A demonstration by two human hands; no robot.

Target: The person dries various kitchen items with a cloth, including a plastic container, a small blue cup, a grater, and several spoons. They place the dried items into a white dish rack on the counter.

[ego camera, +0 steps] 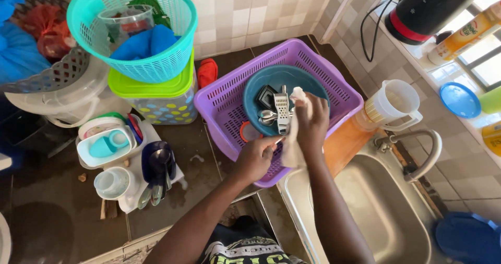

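Both hands are working over the purple basket (224,107) at the counter's sink edge: right hand (312,122) clutching a white cloth (293,144), left hand (255,157) pinching a small utensil, apparently mid-wipe; setting it down would need a free spot.

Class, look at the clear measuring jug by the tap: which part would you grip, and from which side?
Grip the jug by its loop handle, which juts toward the sink. Come from the sink side; the orange-capped bottle crowds its other side.
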